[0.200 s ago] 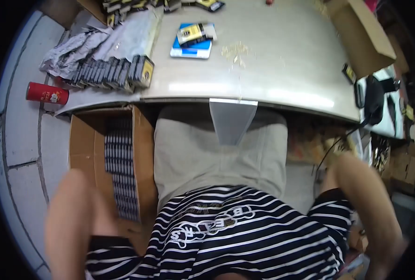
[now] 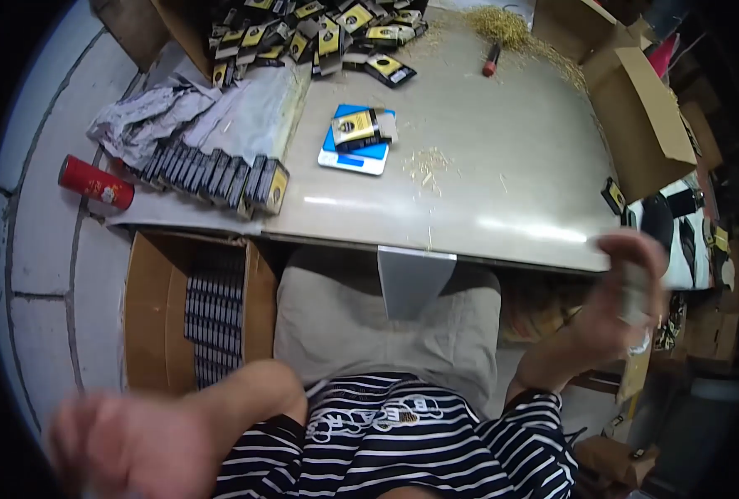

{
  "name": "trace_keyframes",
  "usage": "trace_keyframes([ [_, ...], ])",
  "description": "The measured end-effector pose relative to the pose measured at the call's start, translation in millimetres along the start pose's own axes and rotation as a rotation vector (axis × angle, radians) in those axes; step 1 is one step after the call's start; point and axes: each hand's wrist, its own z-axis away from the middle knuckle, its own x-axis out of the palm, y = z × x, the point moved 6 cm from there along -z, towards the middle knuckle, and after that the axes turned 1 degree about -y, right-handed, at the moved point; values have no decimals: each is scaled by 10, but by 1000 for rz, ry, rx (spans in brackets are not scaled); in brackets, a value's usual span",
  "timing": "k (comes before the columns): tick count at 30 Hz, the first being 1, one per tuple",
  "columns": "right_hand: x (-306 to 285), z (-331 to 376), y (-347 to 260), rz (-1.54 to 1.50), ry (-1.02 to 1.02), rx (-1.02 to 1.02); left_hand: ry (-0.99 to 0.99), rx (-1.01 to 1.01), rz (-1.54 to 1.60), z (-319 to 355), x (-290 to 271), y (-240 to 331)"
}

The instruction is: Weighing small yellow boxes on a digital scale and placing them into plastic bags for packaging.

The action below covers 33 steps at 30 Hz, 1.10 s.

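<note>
Both hands have risen since the earlier frame: the right hand (image 2: 627, 287) lifts beside the worktop (image 2: 502, 183), fingers curled around one small pale packet (image 2: 635, 291); the blurred left hand (image 2: 128, 445) hangs low, its grip unreadable. Packing appears mid-cycle. One blue scale (image 2: 354, 154) carries one box (image 2: 357, 129).
</note>
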Motion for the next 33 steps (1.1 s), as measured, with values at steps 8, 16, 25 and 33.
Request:
trace_keyframes([
  [8, 518, 704, 1139, 46, -450, 584, -241, -971, -376, 1612, 94, -1919],
  [16, 889, 852, 720, -757, -1011, 351, -386, -974, -546, 1722, 57, -2356],
  [25, -445, 339, -870, -1115, -1574, -532, -403, -1130, -388, 1704, 62, -1848],
  [33, -410, -405, -1504, -1369, -1283, -786, -366, -1153, -373, 1571, -248, -1469],
])
